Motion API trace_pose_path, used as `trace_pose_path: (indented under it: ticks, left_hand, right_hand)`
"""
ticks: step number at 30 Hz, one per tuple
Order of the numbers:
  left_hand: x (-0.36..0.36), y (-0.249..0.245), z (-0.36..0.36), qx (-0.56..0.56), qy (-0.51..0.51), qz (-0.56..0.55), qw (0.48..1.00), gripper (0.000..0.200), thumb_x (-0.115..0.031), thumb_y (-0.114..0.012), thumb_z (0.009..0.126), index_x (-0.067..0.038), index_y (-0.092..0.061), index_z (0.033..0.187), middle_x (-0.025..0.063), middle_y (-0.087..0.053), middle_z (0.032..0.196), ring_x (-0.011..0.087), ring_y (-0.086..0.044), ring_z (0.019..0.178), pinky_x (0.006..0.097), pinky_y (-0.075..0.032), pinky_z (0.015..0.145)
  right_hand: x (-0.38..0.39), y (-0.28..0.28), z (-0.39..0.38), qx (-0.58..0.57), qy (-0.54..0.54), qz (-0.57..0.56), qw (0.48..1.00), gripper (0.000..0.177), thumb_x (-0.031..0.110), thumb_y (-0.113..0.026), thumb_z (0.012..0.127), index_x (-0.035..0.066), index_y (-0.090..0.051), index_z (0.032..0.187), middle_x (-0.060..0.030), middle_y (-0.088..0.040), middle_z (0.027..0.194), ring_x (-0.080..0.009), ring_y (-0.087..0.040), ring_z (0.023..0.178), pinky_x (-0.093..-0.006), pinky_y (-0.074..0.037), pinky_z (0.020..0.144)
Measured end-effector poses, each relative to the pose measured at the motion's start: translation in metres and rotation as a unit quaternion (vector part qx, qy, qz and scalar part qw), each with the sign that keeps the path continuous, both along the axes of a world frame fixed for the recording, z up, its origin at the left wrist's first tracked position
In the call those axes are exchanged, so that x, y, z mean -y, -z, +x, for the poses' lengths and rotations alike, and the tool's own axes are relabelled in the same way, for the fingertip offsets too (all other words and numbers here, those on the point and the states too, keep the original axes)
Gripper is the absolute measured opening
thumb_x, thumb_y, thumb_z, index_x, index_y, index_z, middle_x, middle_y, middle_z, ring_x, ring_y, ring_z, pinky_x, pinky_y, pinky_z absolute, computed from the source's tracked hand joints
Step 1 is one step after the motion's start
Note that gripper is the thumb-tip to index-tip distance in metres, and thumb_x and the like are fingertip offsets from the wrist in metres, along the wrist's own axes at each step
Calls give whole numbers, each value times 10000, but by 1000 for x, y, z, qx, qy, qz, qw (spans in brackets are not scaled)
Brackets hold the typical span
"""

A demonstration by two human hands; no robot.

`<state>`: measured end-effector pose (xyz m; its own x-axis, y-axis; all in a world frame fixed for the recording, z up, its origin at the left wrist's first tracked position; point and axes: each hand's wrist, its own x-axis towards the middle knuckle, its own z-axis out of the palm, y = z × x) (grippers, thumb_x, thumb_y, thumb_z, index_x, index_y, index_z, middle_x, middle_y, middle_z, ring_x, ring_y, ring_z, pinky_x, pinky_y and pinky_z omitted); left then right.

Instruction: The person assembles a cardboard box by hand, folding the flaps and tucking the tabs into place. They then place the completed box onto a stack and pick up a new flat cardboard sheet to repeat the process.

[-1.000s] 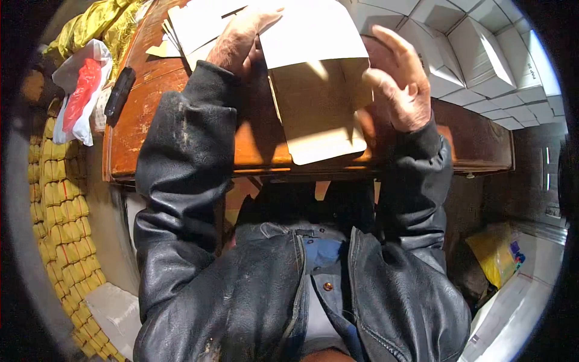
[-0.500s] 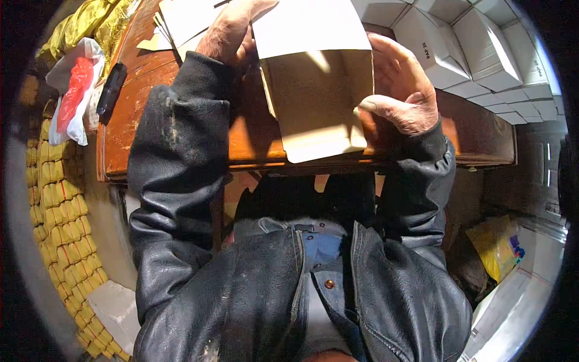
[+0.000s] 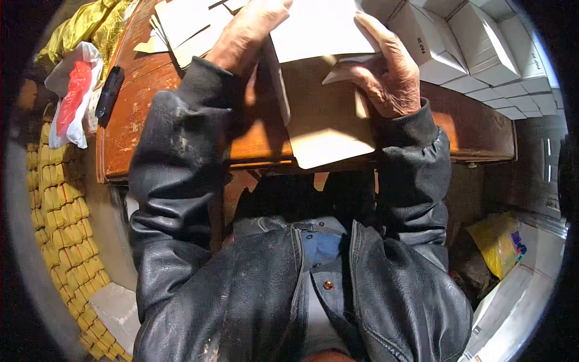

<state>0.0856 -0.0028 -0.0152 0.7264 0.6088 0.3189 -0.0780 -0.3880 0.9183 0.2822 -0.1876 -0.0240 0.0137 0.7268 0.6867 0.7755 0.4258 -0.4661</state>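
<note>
A flat cardboard box blank [image 3: 322,114], brown inside and white outside, is held over the near edge of the wooden table [image 3: 157,114]. My left hand [image 3: 247,33] grips its left side near the top. My right hand [image 3: 383,66] holds the right side, its fingers pressing a side flap inward over the brown panel. The lower flap of the blank hangs past the table edge toward my jacket.
A stack of flat blanks [image 3: 181,24] lies at the table's far left. Folded white boxes [image 3: 476,54] are piled at the right. A black object [image 3: 108,92] and a red-and-white plastic bag [image 3: 72,96] sit at the left edge. Yellow bundles [image 3: 57,199] line the floor.
My right hand has moved up and over the blank's right side, folding a flap inward. The blank has tilted and shifted slightly right. My left hand stays on the left side.
</note>
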Motion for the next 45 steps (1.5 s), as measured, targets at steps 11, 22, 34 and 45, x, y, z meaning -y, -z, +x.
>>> trace_pose_path:
  ticks: [11, 22, 34, 45]
  left_hand:
    - [39, -21, -46, 6, -16, 278, 960, 952, -742, -574, 826, -39, -441, 1455, 181, -454, 1466, 299, -407, 1378, 477, -333, 1139]
    - [41, -16, -48, -68, 63, 333, 938, 1095, -330, -955, 476, -105, -483, 1438, 123, -418, 1507, 282, -353, 1420, 450, -304, 1180]
    - [34, -4, -57, -109, 45, 189, 975, 1424, -250, -998, 370, -196, -228, 1566, 87, -279, 1575, 268, -275, 1452, 493, -342, 1149]
    - [32, -6, -46, -22, 23, 276, 961, 1296, -305, -960, 538, -105, -191, 1561, 149, -286, 1567, 303, -285, 1448, 452, -316, 1159]
  right_hand:
    - [7, -2, -4, -13, 31, 12, 999, 592, 131, -788, 829, 14, -540, 1353, -149, -631, 1223, -221, -640, 1088, -324, -513, 940]
    - [6, -4, -3, 51, 71, 51, 995, 486, 92, -779, 815, 13, -612, 1264, -166, -653, 1183, -274, -646, 1094, -348, -512, 959]
    - [7, -7, -5, 38, 37, 37, 998, 436, 63, -759, 835, 22, -620, 1247, -145, -635, 1209, -240, -636, 1108, -330, -509, 956]
    - [7, -14, -9, 19, 5, 68, 997, 526, 81, -766, 816, 4, -572, 1298, -169, -600, 1285, -268, -590, 1184, -356, -473, 1008]
